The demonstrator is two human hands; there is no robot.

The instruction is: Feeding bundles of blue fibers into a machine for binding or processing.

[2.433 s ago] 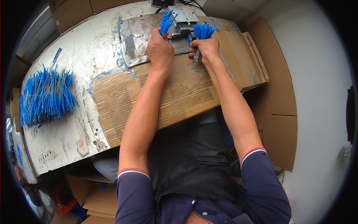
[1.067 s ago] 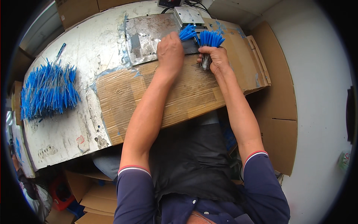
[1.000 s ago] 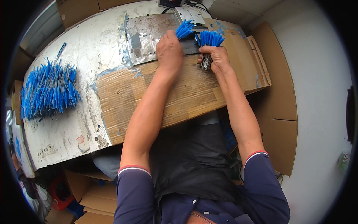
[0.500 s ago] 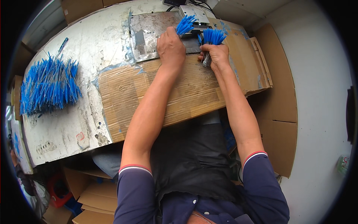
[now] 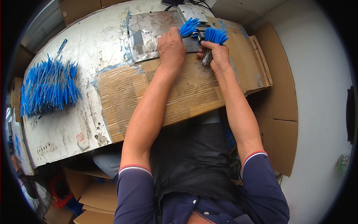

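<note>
My left hand (image 5: 170, 47) is closed around a small bunch of blue-tipped wires (image 5: 188, 27) whose blue ends fan out toward a small grey machine (image 5: 192, 14) at the far edge of the bench. My right hand (image 5: 216, 55) grips a thicker bundle of blue-tipped wires (image 5: 213, 39), blue ends up and bare metal ends sticking out below the fist. Both hands rest over a metal plate (image 5: 147, 35) and a cardboard sheet (image 5: 179, 93), close together in front of the machine.
A large loose pile of blue wires (image 5: 47, 86) lies at the left end of the worn white bench (image 5: 67, 130). Cardboard pieces (image 5: 278, 112) lean on the right. Boxes (image 5: 89, 198) sit on the floor at lower left.
Both hands have stayed at the machine, with the left bunch shifting slightly nearer to it. The view has drifted a little; the pile at left is unchanged.
</note>
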